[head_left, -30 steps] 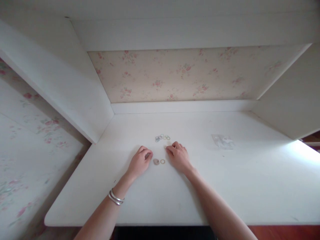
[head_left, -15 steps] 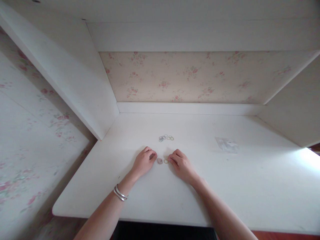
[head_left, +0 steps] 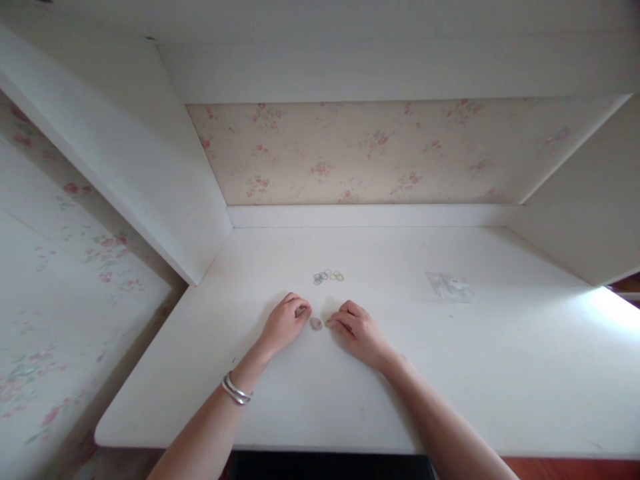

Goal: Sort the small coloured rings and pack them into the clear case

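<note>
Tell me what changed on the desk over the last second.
The right hand drew back from near the cluster of small rings and put its fingertips on the yellow ring beside the pink ring. The left hand barely moved. The cluster, the clear packet and the desk stayed put.

I'm at a white desk (head_left: 500,373), floral wallpaper (head_left: 370,153) across the frame's top, daylight (head_left: 607,310) glaring at right.

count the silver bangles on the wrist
2, side by side on the left wrist: silver bangles. The right wrist is bare.
</note>
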### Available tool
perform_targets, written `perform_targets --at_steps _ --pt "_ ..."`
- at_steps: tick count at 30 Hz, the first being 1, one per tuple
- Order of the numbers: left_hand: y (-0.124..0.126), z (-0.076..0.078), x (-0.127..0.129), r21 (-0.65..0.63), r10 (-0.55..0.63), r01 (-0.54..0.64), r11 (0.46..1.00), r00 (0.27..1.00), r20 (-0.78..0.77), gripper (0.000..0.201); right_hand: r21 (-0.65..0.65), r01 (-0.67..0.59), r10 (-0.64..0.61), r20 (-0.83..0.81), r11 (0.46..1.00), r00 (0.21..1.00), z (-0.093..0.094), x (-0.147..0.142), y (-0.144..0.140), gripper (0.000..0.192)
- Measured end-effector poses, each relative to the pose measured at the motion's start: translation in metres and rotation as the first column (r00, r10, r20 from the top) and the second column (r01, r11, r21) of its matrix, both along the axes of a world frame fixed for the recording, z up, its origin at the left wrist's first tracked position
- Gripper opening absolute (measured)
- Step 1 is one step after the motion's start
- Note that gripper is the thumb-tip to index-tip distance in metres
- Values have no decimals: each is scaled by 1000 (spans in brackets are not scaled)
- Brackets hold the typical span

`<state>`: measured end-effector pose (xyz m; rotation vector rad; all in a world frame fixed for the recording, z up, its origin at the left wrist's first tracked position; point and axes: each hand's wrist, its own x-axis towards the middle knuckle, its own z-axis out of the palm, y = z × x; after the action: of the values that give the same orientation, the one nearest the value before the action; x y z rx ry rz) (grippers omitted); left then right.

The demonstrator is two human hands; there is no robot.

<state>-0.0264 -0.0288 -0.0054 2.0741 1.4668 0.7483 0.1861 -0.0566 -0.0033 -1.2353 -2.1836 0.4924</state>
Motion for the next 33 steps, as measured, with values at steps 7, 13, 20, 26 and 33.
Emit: perform_targets --at_steps 7,13,20,26,33 --pt "31 17 34 15 -70 74 997 984 -166 17 58 324 -316 -117 944 941 -13 7 12 26" --pt "60 11 65 77 9 15 997 953 -304 24 -30 382 -383 -108 924 918 -18 14 19 25" --pt "68 4 68 75 16 12 997 927 -373 29 -40 374 -376 -72 927 924 -19 13 23 24" --pt "59 4 57 13 -64 73 997 939 -338 21 -40 371 -371 9 928 929 -16 13 23 23" --pt "30 19 44 -31 -146 142 989 971 -188 19 -52 373 -370 61 926 927 -13 11 21 23"
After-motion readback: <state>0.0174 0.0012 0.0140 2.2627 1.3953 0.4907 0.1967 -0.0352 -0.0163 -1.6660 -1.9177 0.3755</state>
